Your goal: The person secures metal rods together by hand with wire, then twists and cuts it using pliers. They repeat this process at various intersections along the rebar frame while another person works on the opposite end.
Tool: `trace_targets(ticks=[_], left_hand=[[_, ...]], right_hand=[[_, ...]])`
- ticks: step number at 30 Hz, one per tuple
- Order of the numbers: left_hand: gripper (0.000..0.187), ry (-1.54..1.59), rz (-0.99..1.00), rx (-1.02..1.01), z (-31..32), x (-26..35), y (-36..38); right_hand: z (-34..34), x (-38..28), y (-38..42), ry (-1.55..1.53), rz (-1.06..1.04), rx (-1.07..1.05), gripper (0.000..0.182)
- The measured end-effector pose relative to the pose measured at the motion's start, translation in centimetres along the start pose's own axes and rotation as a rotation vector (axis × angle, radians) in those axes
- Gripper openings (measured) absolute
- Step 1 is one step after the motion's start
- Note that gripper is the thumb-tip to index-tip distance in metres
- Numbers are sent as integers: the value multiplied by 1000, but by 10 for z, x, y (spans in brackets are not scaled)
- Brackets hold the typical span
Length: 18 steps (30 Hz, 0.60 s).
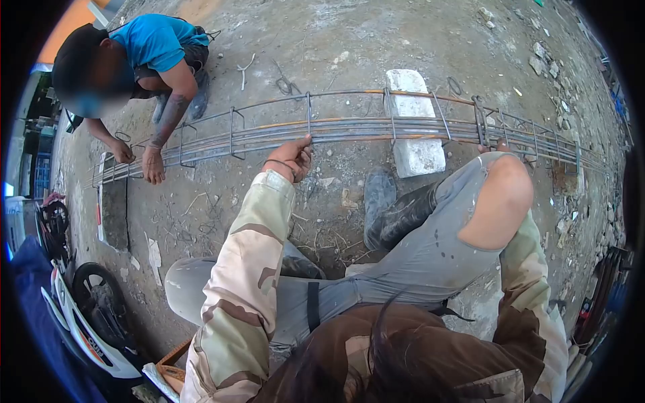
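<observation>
Rebar cage (349,131) on the ground, propped on a white block (413,121). Left hand (292,158) closed on a long bar beside a stirrup, bar under the fingers (302,144). Right hand mostly hidden behind the knee; grip unclear. Risks: pinched fingers if the co-worker's hand (153,164) shifts the cage; cage rolling off the block.

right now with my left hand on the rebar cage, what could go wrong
Your left hand grips the rebar cage among stirrups and wire ends, so a slip could pinch or cut bare fingers. The cage rests on a white block; it might roll or shift off. A co-worker's hands also hold it, so a sudden tug could jerk them.
</observation>
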<state>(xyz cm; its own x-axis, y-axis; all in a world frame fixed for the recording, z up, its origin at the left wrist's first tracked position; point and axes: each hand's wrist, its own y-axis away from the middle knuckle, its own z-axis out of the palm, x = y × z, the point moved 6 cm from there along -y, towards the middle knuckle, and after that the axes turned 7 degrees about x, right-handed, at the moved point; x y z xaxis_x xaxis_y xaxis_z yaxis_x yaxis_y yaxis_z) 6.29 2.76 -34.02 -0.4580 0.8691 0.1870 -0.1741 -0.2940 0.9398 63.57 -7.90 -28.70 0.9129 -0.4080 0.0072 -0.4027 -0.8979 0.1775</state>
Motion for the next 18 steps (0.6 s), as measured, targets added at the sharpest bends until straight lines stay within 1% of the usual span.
trace_targets(ticks=[1,3,4,5,7,8,9,10,11,12,13,15,16,17,18], left_hand=[[22,21,1,2,1,-3,7],[29,157,7,165,-3,-10,27],[33,219,0,103,-6,-11,29],[33,253,-3,92,-6,-13,32],[32,418,11,71,-1,-21,39],[35,393,100,57,0,-25,40],[35,437,85,49,-4,-38,34],[37,451,172,20,-6,-43,26],[38,464,251,-2,-7,-52,18],[42,432,241,13,-7,-66,9],[42,453,239,-5,-1,-70,2],[48,614,275,-290,18,-80,-5],[57,758,214,-456,27,-80,0],[57,775,200,-461,27,-81,-3],[53,813,158,-501,27,-84,-4]], right_hand=[[20,-6,1,0,8,-26,39],[42,-16,6,0,30,-32,39],[47,-17,6,-3,36,-27,39],[50,-16,10,-9,45,-14,39],[49,-14,15,-12,63,29,38],[44,-12,14,-14,65,66,38],[38,-11,14,-17,64,109,38],[25,-9,12,-37,57,179,38],[7,-4,7,-58,40,257,38],[-18,-3,1,-92,21,351,38],[-50,-2,-4,-126,1,450,38],[-130,3,-4,-140,-41,627,42],[-174,2,-1,-129,-60,709,46],[-219,-6,6,-164,49,644,54],[-256,-4,10,-181,43,722,45]])
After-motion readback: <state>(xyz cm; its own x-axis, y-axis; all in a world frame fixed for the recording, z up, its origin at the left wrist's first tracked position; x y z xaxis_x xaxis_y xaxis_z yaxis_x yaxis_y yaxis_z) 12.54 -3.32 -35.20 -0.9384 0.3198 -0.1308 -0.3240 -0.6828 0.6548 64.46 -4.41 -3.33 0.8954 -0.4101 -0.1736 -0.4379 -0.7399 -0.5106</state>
